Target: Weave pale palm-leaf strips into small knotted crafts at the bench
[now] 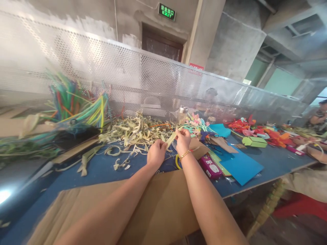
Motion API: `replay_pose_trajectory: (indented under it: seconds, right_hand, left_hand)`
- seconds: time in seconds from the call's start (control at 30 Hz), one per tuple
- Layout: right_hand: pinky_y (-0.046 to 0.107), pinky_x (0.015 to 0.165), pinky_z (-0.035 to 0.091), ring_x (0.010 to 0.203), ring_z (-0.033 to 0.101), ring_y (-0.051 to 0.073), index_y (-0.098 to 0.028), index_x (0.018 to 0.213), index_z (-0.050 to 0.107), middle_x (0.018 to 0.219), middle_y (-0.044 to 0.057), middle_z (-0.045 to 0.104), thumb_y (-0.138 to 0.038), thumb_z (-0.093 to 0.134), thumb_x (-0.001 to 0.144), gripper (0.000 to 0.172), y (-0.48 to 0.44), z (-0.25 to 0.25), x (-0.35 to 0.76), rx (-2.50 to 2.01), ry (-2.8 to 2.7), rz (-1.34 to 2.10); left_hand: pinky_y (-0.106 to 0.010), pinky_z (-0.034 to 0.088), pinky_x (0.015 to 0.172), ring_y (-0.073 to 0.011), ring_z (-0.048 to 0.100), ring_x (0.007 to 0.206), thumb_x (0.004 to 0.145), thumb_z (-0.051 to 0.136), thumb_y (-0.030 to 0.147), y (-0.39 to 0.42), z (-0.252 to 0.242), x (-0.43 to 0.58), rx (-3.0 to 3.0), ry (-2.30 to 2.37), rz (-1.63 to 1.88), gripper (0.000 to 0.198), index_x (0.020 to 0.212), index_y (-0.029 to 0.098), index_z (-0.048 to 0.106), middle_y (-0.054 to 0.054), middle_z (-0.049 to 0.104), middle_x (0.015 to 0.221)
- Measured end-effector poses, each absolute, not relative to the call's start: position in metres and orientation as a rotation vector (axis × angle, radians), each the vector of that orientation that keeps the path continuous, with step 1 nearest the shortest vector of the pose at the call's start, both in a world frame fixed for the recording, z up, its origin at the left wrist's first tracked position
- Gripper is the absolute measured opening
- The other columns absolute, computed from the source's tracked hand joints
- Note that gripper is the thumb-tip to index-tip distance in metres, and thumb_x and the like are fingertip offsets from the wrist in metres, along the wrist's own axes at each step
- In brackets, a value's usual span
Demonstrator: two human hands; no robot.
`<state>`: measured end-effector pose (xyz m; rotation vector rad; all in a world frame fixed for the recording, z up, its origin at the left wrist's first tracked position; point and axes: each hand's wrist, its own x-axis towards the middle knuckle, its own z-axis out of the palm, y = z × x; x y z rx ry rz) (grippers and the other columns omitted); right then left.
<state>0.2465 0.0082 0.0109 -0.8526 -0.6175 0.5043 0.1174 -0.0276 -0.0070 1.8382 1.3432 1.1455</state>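
Note:
Between my two hands a pale yellow-green strip of dried husk or leaf [171, 139] is stretched. My left hand [156, 153] pinches its lower left end between thumb and fingers. At the upper right end, my right hand [183, 139], with a gold bracelet on the wrist, grips the same strip. Just behind the hands lies a heap of similar dried strips [135, 131]. Below my forearms a brown cardboard sheet [163, 200] covers the table's front edge. A yellow ring-shaped item [178, 162] is partly hidden by my right wrist.
A perforated metal panel [114, 75] runs along the table's back. Colourful pipe cleaners [76, 102] stand at left. At right are a purple box [211, 167], blue sheets [237, 166], a green packet [254, 142] and red pieces [276, 136]. A lidded bottle [182, 115] stands behind my hands.

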Motion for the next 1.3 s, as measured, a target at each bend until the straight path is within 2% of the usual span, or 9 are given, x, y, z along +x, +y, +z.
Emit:
replay_pose_trajectory:
  seconds: [0.2, 0.33, 0.47, 0.7, 0.8, 0.9, 1.0, 1.17, 1.3]
  right_hand:
    - [0.021, 0.046, 0.034, 0.045, 0.04, 0.006, -0.02, 0.07, 0.049, 0.055, -0.008, 0.048, -0.036, 0.074, 0.061, 0.031, 0.01, 0.011, 0.251, -0.865, -0.639, 0.544]
    - [0.024, 0.051, 0.041, 0.054, 0.053, 0.011, -0.019, 0.076, 0.061, 0.063, 0.0, 0.059, -0.053, 0.062, 0.074, 0.035, 0.006, 0.008, 0.252, -0.913, -0.821, 0.948]
    - [0.022, 0.057, 0.043, 0.065, 0.058, 0.012, -0.018, 0.079, 0.068, 0.073, 0.003, 0.067, -0.041, 0.069, 0.069, 0.025, 0.001, 0.004, 0.245, -0.904, -1.034, 1.203]
    - [0.023, 0.052, 0.038, 0.052, 0.048, 0.009, -0.018, 0.085, 0.067, 0.06, -0.003, 0.059, -0.031, 0.075, 0.063, 0.026, -0.001, 0.007, 0.241, -0.754, -1.069, 1.3]
    - [0.022, 0.05, 0.035, 0.049, 0.043, 0.008, -0.018, 0.071, 0.061, 0.053, -0.005, 0.05, -0.031, 0.073, 0.064, 0.019, 0.002, 0.008, 0.245, -0.747, -1.047, 1.2]
    - [0.021, 0.05, 0.031, 0.048, 0.037, 0.007, -0.018, 0.057, 0.053, 0.049, -0.007, 0.043, -0.033, 0.07, 0.065, 0.024, 0.006, 0.006, 0.247, -0.873, -1.09, 0.944]
    - [0.021, 0.054, 0.031, 0.05, 0.037, 0.007, -0.018, 0.055, 0.054, 0.049, -0.008, 0.044, -0.034, 0.067, 0.065, 0.022, 0.008, 0.003, 0.247, -1.025, -1.19, 0.775]
    - [0.021, 0.052, 0.03, 0.05, 0.037, 0.008, -0.018, 0.053, 0.053, 0.048, -0.008, 0.043, -0.035, 0.06, 0.068, 0.023, 0.008, 0.003, 0.245, -1.059, -1.244, 0.756]
    - [0.022, 0.053, 0.034, 0.053, 0.045, 0.01, -0.019, 0.057, 0.056, 0.05, -0.005, 0.05, -0.036, 0.058, 0.069, 0.021, 0.008, 0.007, 0.25, -1.069, -1.02, 0.676]
  left_hand:
    - [-0.025, 0.028, 0.056, -0.0157, 0.048, 0.06, 0.081, 0.051, 0.034, -0.026, -0.014, 0.118, 1.761, 1.269, 1.226, 0.018, 0.069, 0.022, 0.051, 0.0, 0.056, 0.064]
    - [-0.023, 0.028, 0.051, -0.0111, 0.037, 0.049, 0.083, 0.047, 0.035, -0.02, -0.018, 0.119, 1.408, 1.013, 1.372, 0.023, 0.066, 0.021, 0.044, 0.004, 0.043, 0.052]
    - [-0.019, 0.02, 0.044, -0.0059, 0.026, 0.041, 0.083, 0.05, 0.037, -0.021, -0.014, 0.119, 1.085, 0.699, 1.287, 0.025, 0.068, 0.02, 0.041, 0.008, 0.034, 0.05]
    - [-0.014, 0.02, 0.041, -0.0027, 0.027, 0.04, 0.076, 0.06, 0.02, -0.026, -0.009, 0.117, 0.813, 0.375, 0.913, 0.014, 0.075, 0.017, 0.046, 0.009, 0.031, 0.05]
    - [-0.014, 0.027, 0.042, -0.0033, 0.037, 0.041, 0.079, 0.053, 0.017, -0.027, -0.006, 0.116, 0.809, 0.462, 0.887, 0.002, 0.079, 0.015, 0.054, 0.006, 0.041, 0.052]
    - [-0.018, 0.041, 0.051, -0.0085, 0.057, 0.058, 0.088, 0.043, 0.032, -0.027, -0.002, 0.115, 0.816, 0.616, 0.934, 0.025, 0.086, 0.014, 0.061, -0.004, 0.063, 0.073]
    - [-0.022, 0.046, 0.057, -0.0132, 0.063, 0.072, 0.089, 0.037, 0.05, -0.025, 0.001, 0.114, 0.799, 0.658, 1.009, 0.044, 0.09, 0.015, 0.063, -0.008, 0.068, 0.085]
    - [-0.02, 0.041, 0.054, -0.0119, 0.061, 0.064, 0.067, 0.071, 0.042, -0.025, -0.003, 0.113, 0.967, 0.75, 1.094, 0.033, 0.084, 0.014, 0.064, -0.006, 0.069, 0.074]
    - [-0.021, 0.037, 0.051, -0.0138, 0.061, 0.063, 0.058, 0.076, 0.037, -0.03, -0.005, 0.115, 1.174, 0.789, 0.999, 0.033, 0.078, 0.013, 0.067, -0.007, 0.07, 0.07]
